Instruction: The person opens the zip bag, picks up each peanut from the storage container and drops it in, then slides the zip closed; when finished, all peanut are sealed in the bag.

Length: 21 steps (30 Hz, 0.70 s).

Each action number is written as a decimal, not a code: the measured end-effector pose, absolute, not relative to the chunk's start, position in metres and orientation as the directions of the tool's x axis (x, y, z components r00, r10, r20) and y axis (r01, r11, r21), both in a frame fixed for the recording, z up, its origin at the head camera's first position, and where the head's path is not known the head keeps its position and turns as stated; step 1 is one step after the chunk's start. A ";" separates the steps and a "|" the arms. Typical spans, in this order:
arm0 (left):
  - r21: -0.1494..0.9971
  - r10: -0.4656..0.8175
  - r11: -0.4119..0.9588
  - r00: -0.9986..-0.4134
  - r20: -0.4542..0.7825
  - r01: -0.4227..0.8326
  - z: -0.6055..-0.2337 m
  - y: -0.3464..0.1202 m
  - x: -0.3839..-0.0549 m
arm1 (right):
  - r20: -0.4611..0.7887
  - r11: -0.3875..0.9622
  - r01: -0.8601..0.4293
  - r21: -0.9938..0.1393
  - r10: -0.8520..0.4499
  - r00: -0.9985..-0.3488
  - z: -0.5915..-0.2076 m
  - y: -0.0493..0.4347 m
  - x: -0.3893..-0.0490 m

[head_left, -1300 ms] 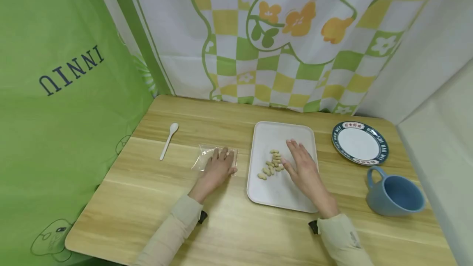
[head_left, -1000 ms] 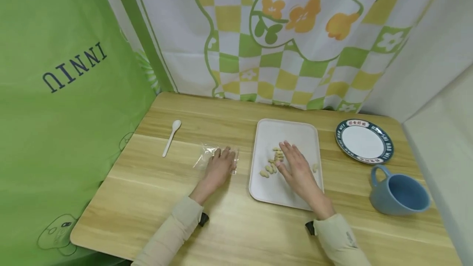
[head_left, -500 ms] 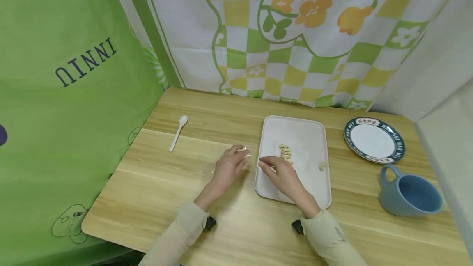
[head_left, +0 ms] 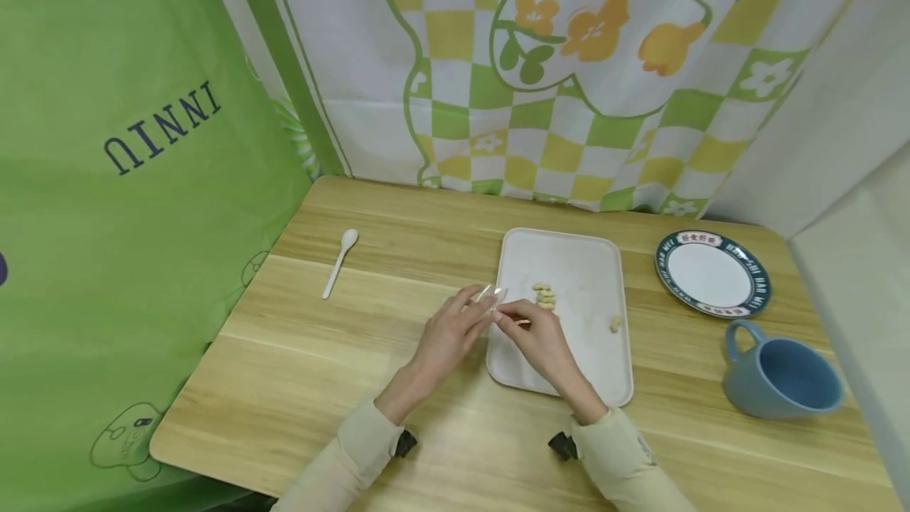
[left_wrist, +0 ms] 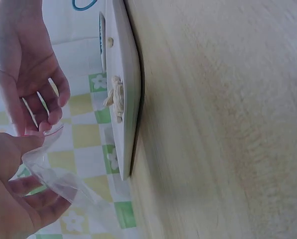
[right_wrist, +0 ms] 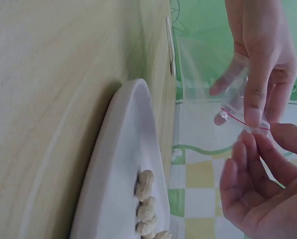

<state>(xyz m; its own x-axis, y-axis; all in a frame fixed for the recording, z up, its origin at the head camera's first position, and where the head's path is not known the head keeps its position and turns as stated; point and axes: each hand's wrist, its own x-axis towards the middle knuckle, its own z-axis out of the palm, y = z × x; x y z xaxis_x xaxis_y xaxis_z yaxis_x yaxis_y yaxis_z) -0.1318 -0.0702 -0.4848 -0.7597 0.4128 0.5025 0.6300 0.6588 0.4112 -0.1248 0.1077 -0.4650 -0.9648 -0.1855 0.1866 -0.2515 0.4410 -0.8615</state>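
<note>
A clear zip bag (left_wrist: pixel 51 177) with a red line along its mouth is held up above the table, over the left edge of the tray. My left hand (head_left: pixel 448 338) grips it between thumb and fingers. The fingertips of my right hand (head_left: pixel 543 346) pinch its edge at the red line, close to the left thumb. Beneath the right hand lies the pale tray (head_left: pixel 586 354). Several peanuts (head_left: pixel 545 296) are clustered on it, partly hidden by that hand in the head view, and a single peanut (head_left: pixel 614 324) lies near its right side.
A white spoon (head_left: pixel 340 263) lies on the wooden table (head_left: pixel 284 362) at the left. To the right of the tray are a plate (head_left: pixel 711 275) with a dark patterned rim and a blue mug (head_left: pixel 782 378). A checked curtain (head_left: pixel 455 117) hangs behind.
My left hand has lifted the bag off the table and moved right. My right hand has left its flat pose over the tray, come left and taken hold of the bag's edge.
</note>
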 end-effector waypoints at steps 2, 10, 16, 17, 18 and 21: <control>0.404 0.426 0.657 -0.756 0.498 0.636 -0.484 -0.070 -0.131 | 0.186 0.436 -0.244 -0.866 -0.173 -0.967 -0.466 0.107 -0.125; 0.506 0.374 0.636 -0.806 0.459 0.584 -0.477 -0.068 -0.123 | 0.187 0.448 -0.219 -0.867 -0.116 -0.975 -0.467 0.109 -0.124; 0.786 0.296 0.435 -0.894 0.336 0.439 -0.469 -0.065 -0.121 | 0.207 0.455 -0.240 -0.857 -0.122 -0.971 -0.467 0.110 -0.124; 0.804 0.289 0.418 -0.901 0.323 0.422 -0.468 -0.065 -0.121 | 0.218 0.457 -0.252 -0.853 -0.128 -0.968 -0.467 0.110 -0.124; 0.818 0.283 0.407 -0.907 0.311 0.407 -0.467 -0.064 -0.122 | 0.233 0.459 -0.268 -0.847 -0.133 -0.963 -0.468 0.109 -0.124; 0.849 0.267 0.368 -0.918 0.295 0.380 -0.465 -0.064 -0.123 | 0.280 0.472 -0.318 -0.822 -0.150 -0.948 -0.470 0.109 -0.124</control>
